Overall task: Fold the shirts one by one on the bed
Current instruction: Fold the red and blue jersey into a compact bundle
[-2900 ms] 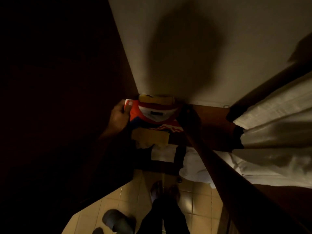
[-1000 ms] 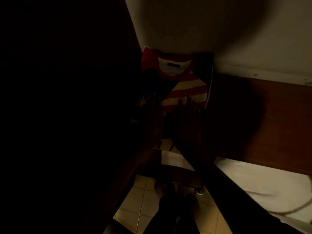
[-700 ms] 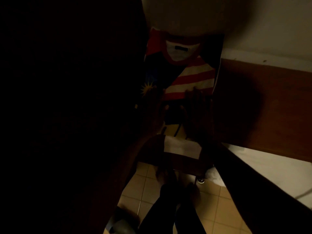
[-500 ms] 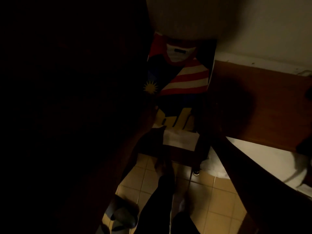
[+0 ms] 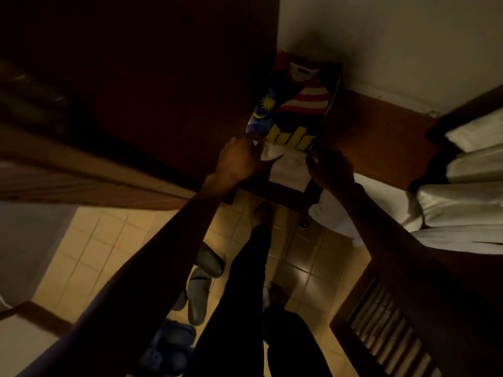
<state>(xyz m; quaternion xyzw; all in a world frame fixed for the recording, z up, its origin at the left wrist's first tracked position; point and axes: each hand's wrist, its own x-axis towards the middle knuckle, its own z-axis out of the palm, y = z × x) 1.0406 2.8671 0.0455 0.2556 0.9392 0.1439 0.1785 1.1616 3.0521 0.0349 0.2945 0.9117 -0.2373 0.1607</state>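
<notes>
A folded shirt [image 5: 296,104] with a red collar, red and white stripes, a yellow sun on blue and yellow letters lies on a dark surface in the corner, between a dark wardrobe and the bed. A white piece of fabric [image 5: 290,172] sits at its near end. My left hand [image 5: 241,159] pinches the left corner of that white fabric, which curls up at the fingertips. My right hand [image 5: 330,170], in deep shadow, has its fingertips at the fabric's right corner. Whether the white fabric belongs to the shirt is unclear.
The bed with white pillows and sheets [image 5: 462,191] and a brown wooden board [image 5: 381,142] is on the right. The dark wardrobe [image 5: 163,91] is on the left. Slippers [image 5: 201,281] lie on the tiled floor [image 5: 89,254] by my legs. A slatted wooden panel [image 5: 386,338] is at lower right.
Both hands have slid back from pressing flat on the shirt's striped part to its near end, and the left has taken hold of the white corner. The yellow letters now show.
</notes>
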